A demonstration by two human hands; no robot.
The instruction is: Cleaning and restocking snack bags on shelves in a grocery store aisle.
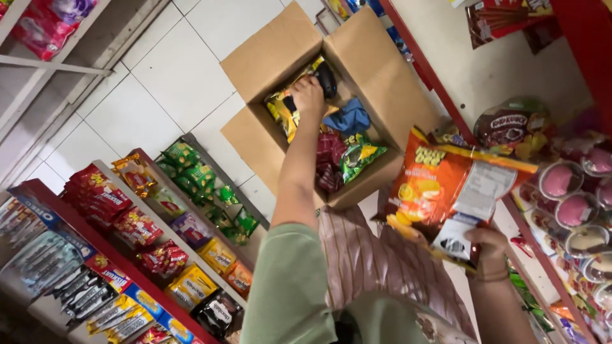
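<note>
Snack packets (299,111) lie heaped in an open cardboard box (382,83) on the white tiled floor (159,83), its 4 flaps spread outward. Left hand (309,95) reaches down inside, fingers curled around a yellow packet beside a dark one. Right hand (488,251) pinches the lower edge of an orange snack bag (446,188) bearing a white label, held just beside the red shelf (440,95). Bare tiles stretch left of the box toward a low rack of green, red and yellow packets (191,172).
</note>
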